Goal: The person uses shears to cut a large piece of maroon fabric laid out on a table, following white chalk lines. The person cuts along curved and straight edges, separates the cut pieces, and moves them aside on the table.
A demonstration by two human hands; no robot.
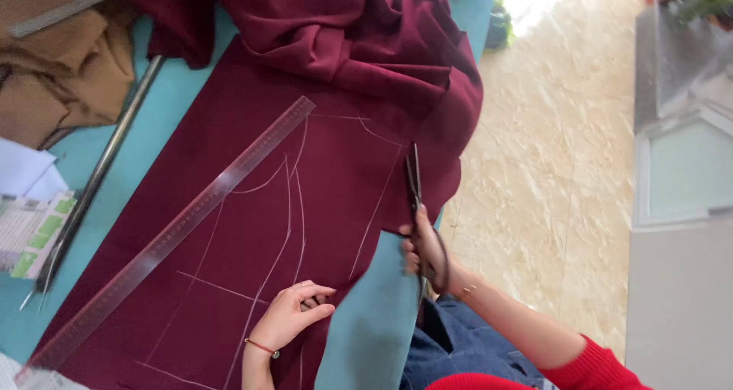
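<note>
A dark maroon cloth (252,207) marked with white chalk lines lies spread on a teal table (366,336). My right hand (424,251) grips black tailor's scissors (414,187), whose blades point away along a chalk line near the cloth's right edge. Fingers curled, my left hand (294,313) presses down on the cloth near its cut edge; a thin red bracelet is on that wrist. A long clear ruler (175,233) lies diagonally across the cloth to the left of both hands.
More maroon cloth is bunched at the far end (351,31). Tan fabric (61,61), a metal rod (99,172) and printed paper (30,233) lie on the table's left. A beige tiled floor (550,168) and a grey cabinet (679,168) are to the right.
</note>
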